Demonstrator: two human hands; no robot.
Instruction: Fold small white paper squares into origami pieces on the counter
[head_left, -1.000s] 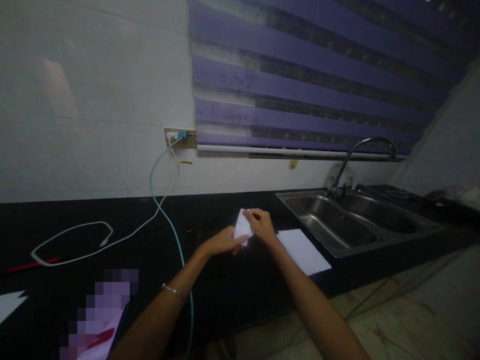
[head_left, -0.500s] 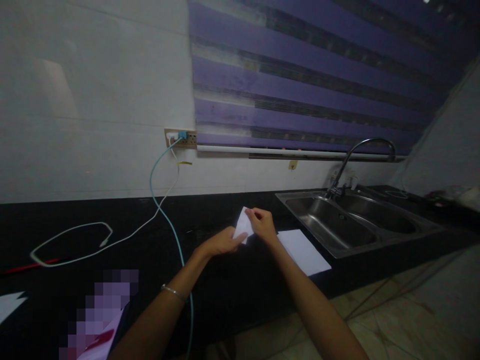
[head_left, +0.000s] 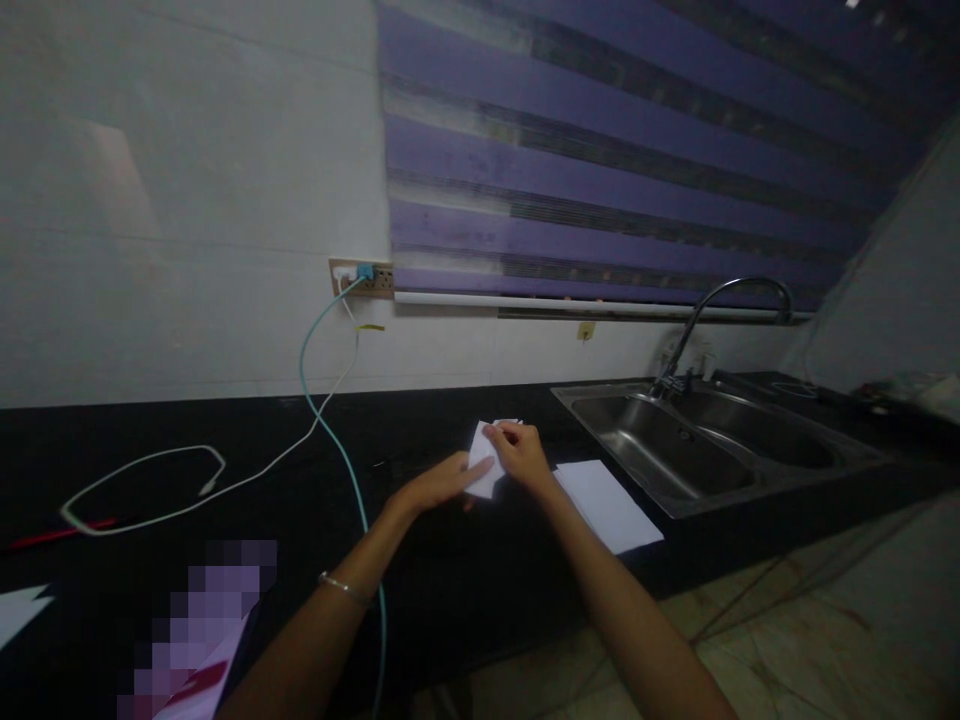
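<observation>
A small folded white paper (head_left: 484,467) lies low over the black countertop (head_left: 225,530) in front of me. My left hand (head_left: 439,484) presses on its lower left part with the fingers stretched forward. My right hand (head_left: 517,455) pinches the paper's upper right edge with bent fingers. A silver bracelet (head_left: 341,586) circles my left wrist.
A flat white sheet (head_left: 607,503) lies just right of my hands, next to a double steel sink (head_left: 705,445) with a curved tap (head_left: 731,300). A teal cable (head_left: 341,440) and a white cable (head_left: 150,495) run from a wall socket (head_left: 361,275) across the counter. More paper lies at the lower left.
The paper was raised a little half a second ago and is now pressed back down toward the counter. Both hands stay on it in nearly the same place.
</observation>
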